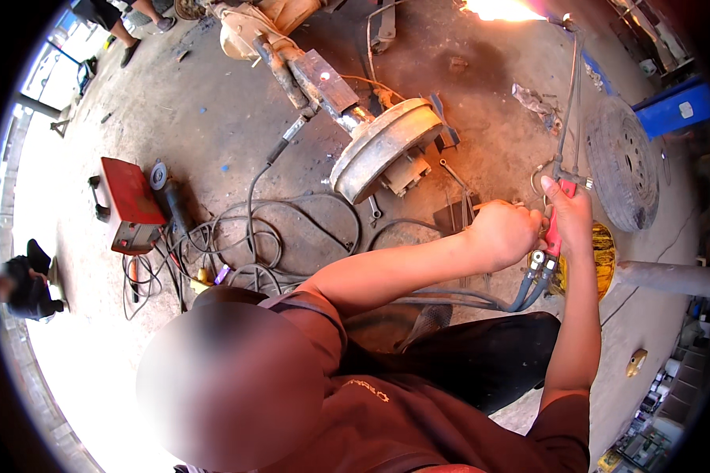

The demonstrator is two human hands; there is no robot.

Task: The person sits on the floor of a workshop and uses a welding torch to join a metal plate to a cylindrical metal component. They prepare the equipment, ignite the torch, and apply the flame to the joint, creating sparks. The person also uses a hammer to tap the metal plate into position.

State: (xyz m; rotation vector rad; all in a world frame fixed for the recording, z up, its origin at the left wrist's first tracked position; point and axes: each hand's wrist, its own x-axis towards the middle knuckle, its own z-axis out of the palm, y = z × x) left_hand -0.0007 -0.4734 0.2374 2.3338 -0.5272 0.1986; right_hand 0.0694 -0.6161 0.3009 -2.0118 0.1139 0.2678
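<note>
Both of my hands were closed on the cutting torch. My right hand gripped its red handle; my left hand was clenched just beside it at the valve end, where the hoses joined. I could not tell whether the left fingers were on a valve.

The torch ran up and away from me, and a flame burned at its far tip near the top edge.

Risks, as I judged them:
- The flame stood near the axle and brake drum; a swing of the tip could scorch them or the cables on the floor.
- The hoses trailed across my lap; a snag could jerk the torch.
- My forearms were bare, so sparks could burn skin.
- A tyre lay just beside the torch and could catch.
</note>
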